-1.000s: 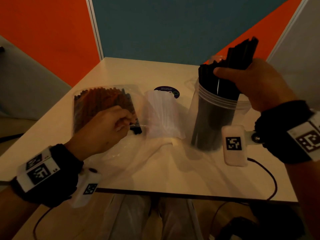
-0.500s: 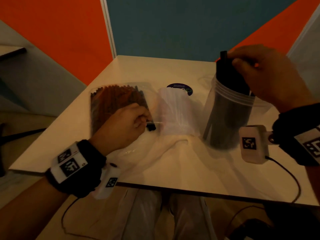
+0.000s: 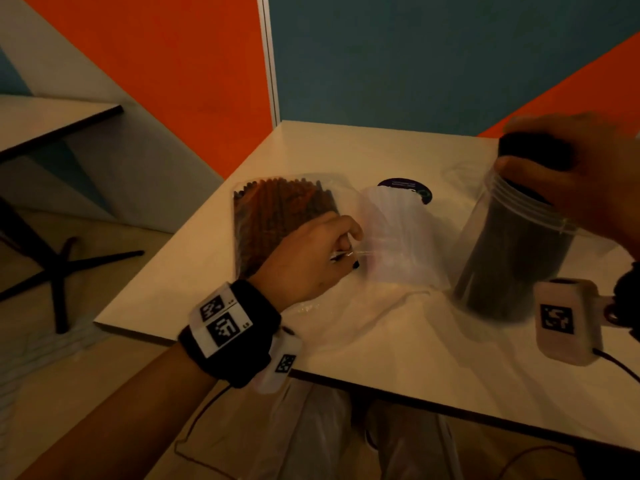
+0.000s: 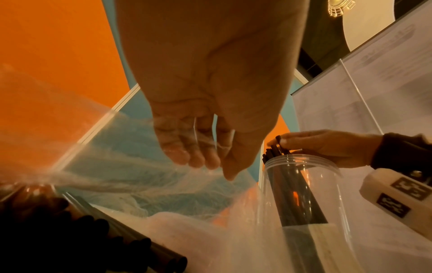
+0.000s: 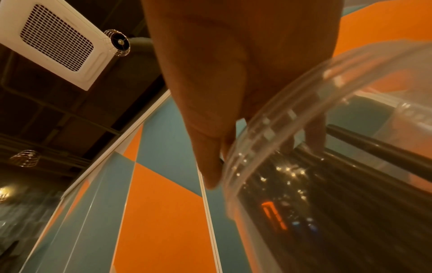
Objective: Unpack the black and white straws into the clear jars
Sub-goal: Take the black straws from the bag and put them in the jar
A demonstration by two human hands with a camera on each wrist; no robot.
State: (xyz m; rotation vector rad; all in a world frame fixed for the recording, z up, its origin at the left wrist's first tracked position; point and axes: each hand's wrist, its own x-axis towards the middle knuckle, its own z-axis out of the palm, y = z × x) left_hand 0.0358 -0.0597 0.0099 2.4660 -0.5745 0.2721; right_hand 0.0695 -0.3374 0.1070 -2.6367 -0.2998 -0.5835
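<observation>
A clear jar [image 3: 512,251] stands tilted on the white table [image 3: 381,358] at the right, full of black straws [image 3: 533,150]. My right hand [image 3: 568,174] grips the straws' tops at the jar mouth; the right wrist view shows its fingers [image 5: 210,157] against the jar rim [image 5: 280,120]. My left hand [image 3: 322,251] pinches the clear plastic bag [image 3: 277,209], which lies flat and holds more black straws. In the left wrist view the film [image 4: 105,147] stretches from my fingers [image 4: 198,157]. A pack of white straws [image 3: 398,230] lies between bag and jar.
A dark round disc [image 3: 405,185] lies behind the white straws. A faint outline of another clear container [image 3: 460,168] shows at the back. Orange and blue partition walls close off the table's far side. Another table [image 3: 52,116] and a chair base [image 3: 62,265] are at the left.
My right hand has lowered the black straw bundle deeper into the jar, and the jar now leans. My left hand has kept its pinch on the bag. The view has swung left.
</observation>
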